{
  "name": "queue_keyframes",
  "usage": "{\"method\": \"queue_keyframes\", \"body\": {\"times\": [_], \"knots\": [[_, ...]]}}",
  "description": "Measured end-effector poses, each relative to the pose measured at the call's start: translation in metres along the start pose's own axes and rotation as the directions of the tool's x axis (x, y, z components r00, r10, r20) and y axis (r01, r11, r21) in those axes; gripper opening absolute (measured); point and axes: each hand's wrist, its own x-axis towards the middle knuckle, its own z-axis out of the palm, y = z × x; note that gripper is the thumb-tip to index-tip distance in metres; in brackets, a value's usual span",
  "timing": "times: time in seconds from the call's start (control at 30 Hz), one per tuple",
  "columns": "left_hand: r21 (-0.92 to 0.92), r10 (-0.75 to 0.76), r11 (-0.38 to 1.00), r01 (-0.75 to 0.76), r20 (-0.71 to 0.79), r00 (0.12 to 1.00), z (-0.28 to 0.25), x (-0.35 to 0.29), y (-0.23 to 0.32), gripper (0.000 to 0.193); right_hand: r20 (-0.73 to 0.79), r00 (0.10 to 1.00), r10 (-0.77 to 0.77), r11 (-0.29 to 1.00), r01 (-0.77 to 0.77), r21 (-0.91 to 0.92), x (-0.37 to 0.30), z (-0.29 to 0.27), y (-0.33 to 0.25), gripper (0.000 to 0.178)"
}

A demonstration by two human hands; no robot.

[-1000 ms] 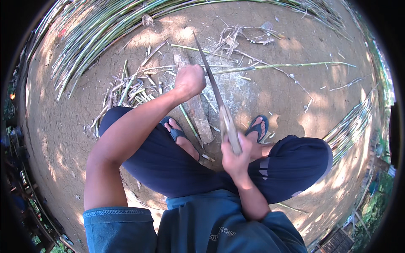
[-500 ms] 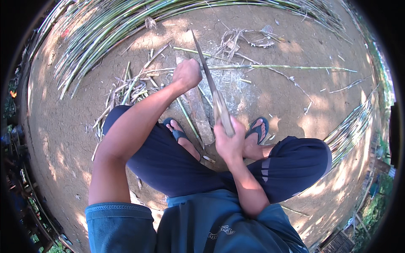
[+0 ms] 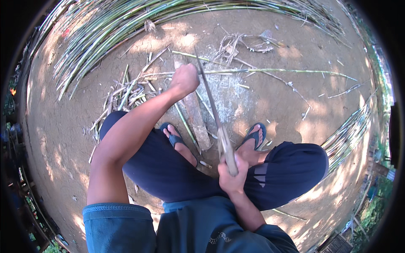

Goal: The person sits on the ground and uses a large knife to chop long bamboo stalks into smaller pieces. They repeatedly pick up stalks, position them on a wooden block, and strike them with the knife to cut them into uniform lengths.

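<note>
My left hand (image 3: 184, 79) is closed round a long thin green-and-tan cane (image 3: 270, 70), which stretches away to the right just above the ground. In my right hand (image 3: 233, 178) is the pale wooden handle of a handsaw (image 3: 211, 99), held near my right knee. Its narrow dark blade points away from me and crosses the cane right beside my left fist; whether the teeth touch the cane I cannot tell. Beneath my left hand a worn wooden board (image 3: 196, 120) lies on the dirt between my sandalled feet.
Cut cane pieces (image 3: 133, 92) lie heaped left of the board. A large pile of long canes (image 3: 126, 40) arcs across the far side. A smaller cane bundle (image 3: 348, 135) rests beyond my right knee. Dry leaves and twigs (image 3: 232, 44) are scattered ahead.
My right hand has drawn the saw back toward my body, so less of the blade reaches past the cane. My left hand has come slightly nearer, still on the cane.
</note>
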Motion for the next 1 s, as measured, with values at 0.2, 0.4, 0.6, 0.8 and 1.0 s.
{"method": "queue_keyframes", "body": {"times": [0.2,0.4,0.6,0.8,1.0], "knots": [[-0.023,0.051,0.998,-0.052,-0.010,0.999,0.001,-0.005,0.002,0.017,-0.022,0.994,0.108,0.994,-0.107,0.035,0.031,0.010,-0.001,0.003],[0.057,0.110,0.990,-0.128,0.244,0.963,0.000,-0.014,0.014,0.019,-0.055,0.991,0.121,0.991,-0.118,0.055,0.017,0.007,0.003,0.003],[0.031,0.026,0.999,-0.026,0.008,1.000,-0.003,-0.009,0.011,0.019,0.036,0.999,-0.003,0.998,0.001,0.056,0.009,0.002,0.001,0.005],[0.030,0.099,0.994,-0.102,0.098,0.990,-0.001,-0.013,0.009,0.017,-0.023,0.991,0.129,0.991,-0.128,0.027,0.035,0.012,0.006,0.007],[0.037,0.047,0.998,-0.046,-0.050,0.998,-0.004,-0.014,0.011,0.017,-0.031,0.999,-0.010,0.997,0.012,0.077,0.016,0.005,-0.003,0.006]]}}
